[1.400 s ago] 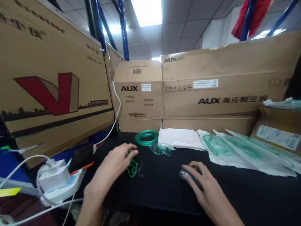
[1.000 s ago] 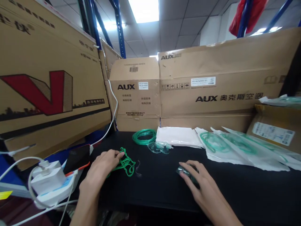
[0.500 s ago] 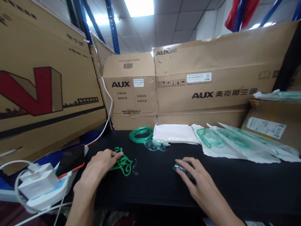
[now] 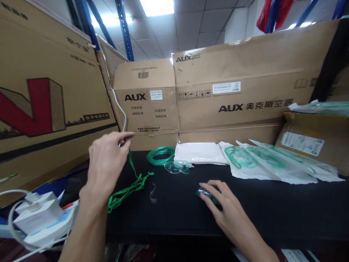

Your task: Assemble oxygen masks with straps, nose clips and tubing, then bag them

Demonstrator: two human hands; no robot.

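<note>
My left hand [image 4: 110,162] is raised above the left of the black table, its thumb and fingers pinched on one end of a green elastic strap [image 4: 132,162]. That strap runs down to a loose heap of green straps [image 4: 127,194] lying on the table. My right hand [image 4: 222,200] rests at the middle right, fingers curled over a clear greenish plastic piece [image 4: 204,193], which is partly hidden under them. Between the hands lies a small, thin clear strip [image 4: 153,194].
Towards the back sit a coil of green tubing [image 4: 160,155], clear plastic parts [image 4: 177,167], a white packet [image 4: 200,153] and several bagged tubing sets [image 4: 242,162]. Cardboard panels [image 4: 231,80] wall the table [image 4: 174,222]. A white power strip [image 4: 51,223] with cables is at left.
My left hand has lifted from the table, drawing one green strap up out of the heap, which has stretched out. The right hand keeps its hold on the plastic piece. The view has shifted slightly.
</note>
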